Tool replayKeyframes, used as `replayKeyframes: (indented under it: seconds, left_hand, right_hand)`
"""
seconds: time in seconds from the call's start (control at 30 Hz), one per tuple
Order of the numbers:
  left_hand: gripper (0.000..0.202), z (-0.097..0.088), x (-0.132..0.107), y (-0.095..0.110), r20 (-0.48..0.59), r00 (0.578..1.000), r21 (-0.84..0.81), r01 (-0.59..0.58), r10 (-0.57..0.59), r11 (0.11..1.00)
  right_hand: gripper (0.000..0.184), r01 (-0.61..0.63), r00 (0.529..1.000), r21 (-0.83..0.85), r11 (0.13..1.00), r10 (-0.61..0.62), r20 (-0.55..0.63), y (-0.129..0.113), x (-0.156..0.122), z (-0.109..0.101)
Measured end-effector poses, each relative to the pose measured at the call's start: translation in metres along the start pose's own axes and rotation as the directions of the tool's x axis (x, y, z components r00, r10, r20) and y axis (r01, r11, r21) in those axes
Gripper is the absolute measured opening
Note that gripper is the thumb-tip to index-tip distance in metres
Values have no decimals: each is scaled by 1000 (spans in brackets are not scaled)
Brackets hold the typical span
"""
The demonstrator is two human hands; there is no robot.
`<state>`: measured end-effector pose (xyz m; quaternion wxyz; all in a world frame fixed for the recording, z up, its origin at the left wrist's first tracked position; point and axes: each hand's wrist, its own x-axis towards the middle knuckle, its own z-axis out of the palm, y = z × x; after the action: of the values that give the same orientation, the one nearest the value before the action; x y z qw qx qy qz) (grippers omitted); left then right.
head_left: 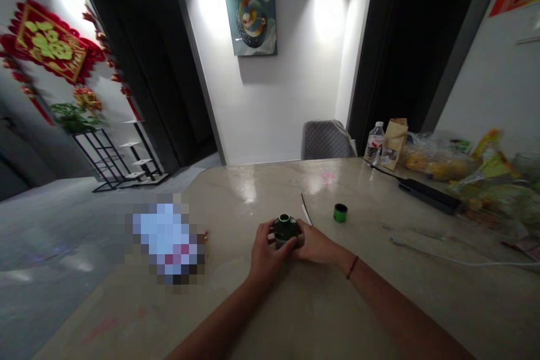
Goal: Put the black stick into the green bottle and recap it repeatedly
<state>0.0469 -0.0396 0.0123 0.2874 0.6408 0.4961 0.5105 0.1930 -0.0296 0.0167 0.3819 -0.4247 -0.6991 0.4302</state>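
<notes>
Two grips are cupping one dark green jar point(286, 230) from opposite sides; the left grip point(265, 250) is wrapping its left flank, and the right grip point(315, 243) is bearing on its right, so both are being clamped on the same thing; the jar is standing about upright between them over the tabletop point(295, 318), its axis running up and its narrow, pale-rimmed mouth facing upward (its lower part is going mostly unseen, so I cannot tell whether the base is touching down); the green cap point(340, 216) is lying to the right of the jar and a little farther from the person, apart from both grips, its dark hollow seeming to face upward; the right grip is sitting nearer to that cap, with the jar coming between the cap and the left grip; a thin black-and-white strip point(306, 213) is lying just beyond the right grip, its long axis running away from the person and slightly leftward; farther right, a white cable point(442, 262) is trailing across the tabletop
</notes>
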Motion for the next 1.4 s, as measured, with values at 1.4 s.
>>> replayKeyframes:
  seconds: [1.4]
  left_hand:
    - [24,-11,14,-15,-156,934,-171,294,-320,940]
  right_hand:
    - [52,-231,850,-383,894,-7,-527,22,72,31]
